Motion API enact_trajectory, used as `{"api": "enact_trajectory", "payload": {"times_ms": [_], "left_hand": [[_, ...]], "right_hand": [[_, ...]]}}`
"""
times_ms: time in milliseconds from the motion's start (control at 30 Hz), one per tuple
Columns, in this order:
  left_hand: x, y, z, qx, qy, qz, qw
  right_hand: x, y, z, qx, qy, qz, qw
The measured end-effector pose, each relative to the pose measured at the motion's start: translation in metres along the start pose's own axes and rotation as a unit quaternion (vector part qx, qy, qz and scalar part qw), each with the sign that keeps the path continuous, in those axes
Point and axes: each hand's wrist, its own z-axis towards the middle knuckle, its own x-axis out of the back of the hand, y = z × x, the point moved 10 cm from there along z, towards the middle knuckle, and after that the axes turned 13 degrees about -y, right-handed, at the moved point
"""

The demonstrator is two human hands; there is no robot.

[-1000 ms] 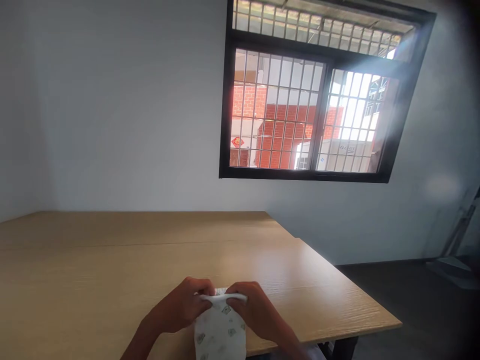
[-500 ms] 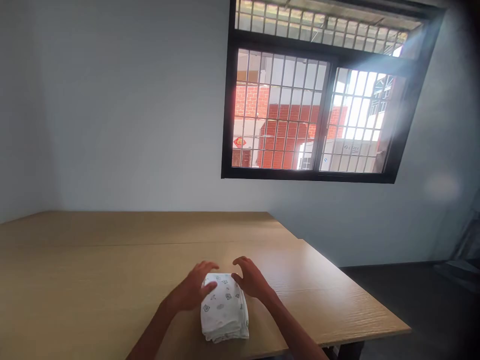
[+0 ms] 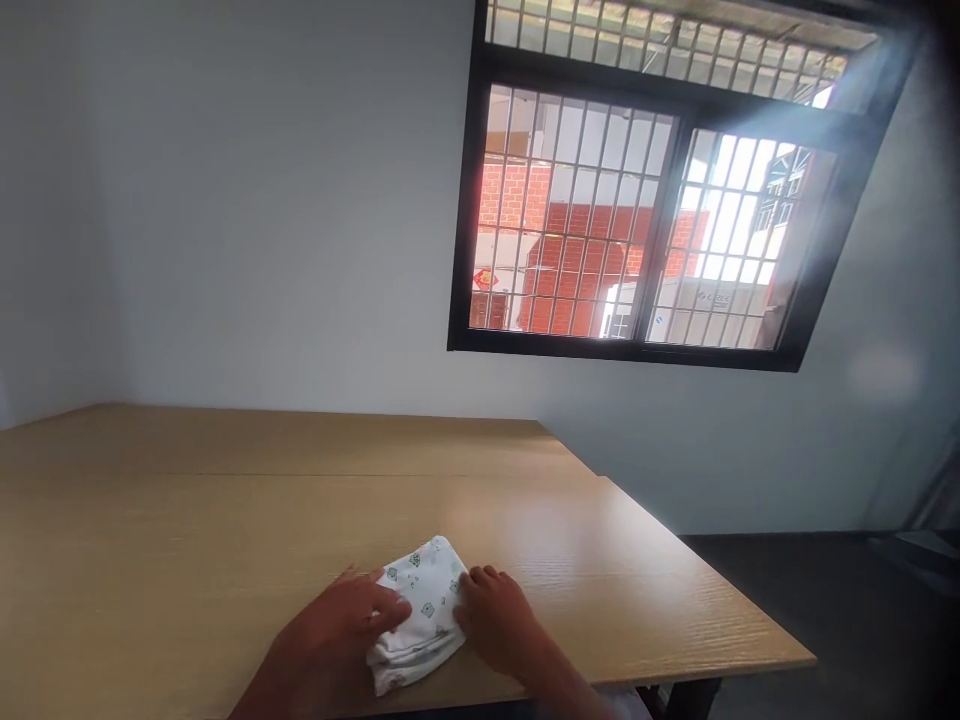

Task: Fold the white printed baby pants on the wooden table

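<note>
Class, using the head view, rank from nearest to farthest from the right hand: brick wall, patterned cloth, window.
1. Patterned cloth: touching the right hand, on its left.
2. Window: beyond the table.
3. Brick wall: outside, behind the window.

Barred window (image 3: 664, 225) beyond wooden table (image 3: 285, 530)

Left hand (image 3: 341, 615): back up, thumb stretched inward toward right hand. Right hand (image 3: 496, 615): fingers curled, thumb on inner side. Hands near each other, apart, roughly level. Left forearm (image 3: 271, 682) and right forearm (image 3: 559, 675): bare, low in view, angled inward toward wrists.
</note>
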Motion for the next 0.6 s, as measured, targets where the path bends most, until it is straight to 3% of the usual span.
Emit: {"api": "enact_trajectory", "payload": {"times_ms": [100, 200, 367, 467, 600], "left_hand": [[0.006, -0.017, -0.005, 0.049, 0.053, 0.049, 0.996], [-0.008, -0.013, 0.004, 0.099, 0.091, 0.117, 0.984], [-0.035, -0.022, 0.016, 0.263, 0.091, 0.229, 0.933], [-0.043, -0.028, 0.013, 0.258, 0.084, 0.213, 0.939], [-0.044, -0.038, -0.008, 0.22, 0.127, 0.169, 0.952]], "right_hand": [[-0.004, -0.023, -0.016, -0.026, -0.006, -0.009, 1.0], [0.0, -0.045, -0.009, -0.007, 0.011, 0.038, 0.999], [-0.006, -0.074, 0.018, 0.138, 0.014, 0.104, 0.985], [-0.015, -0.069, 0.021, 0.169, 0.007, 0.106, 0.98], [-0.023, -0.038, 0.015, 0.088, -0.032, 0.097, 0.991]]}}
